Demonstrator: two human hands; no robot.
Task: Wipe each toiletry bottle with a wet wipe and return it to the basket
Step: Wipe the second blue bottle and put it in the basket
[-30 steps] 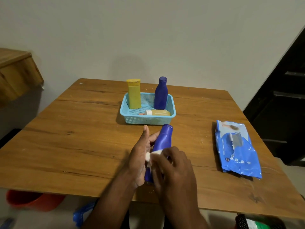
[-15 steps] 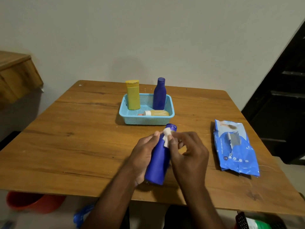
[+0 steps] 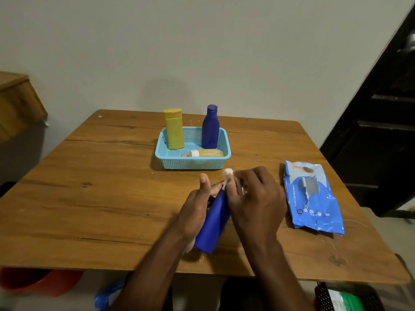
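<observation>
Your left hand [image 3: 197,209] grips the tilted blue plastic bottle [image 3: 213,225], cap end toward the light-blue mesh basket [image 3: 193,163], while your right hand [image 3: 253,198] pinches the white wet wipe [image 3: 228,173] there.

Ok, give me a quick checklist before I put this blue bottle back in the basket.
1. Bottle held firmly: ok, left hand wraps the blue bottle.
2. Cap end wiped: cannot tell, right hand and wet wipe cover it.
3. Free spot in basket: ok, bare floor shows between the yellow bottle and dark blue bottle.
4. Lying bottle out of the way: ok, it lies along the front wall.
5. Path to basket clear: ok.
</observation>
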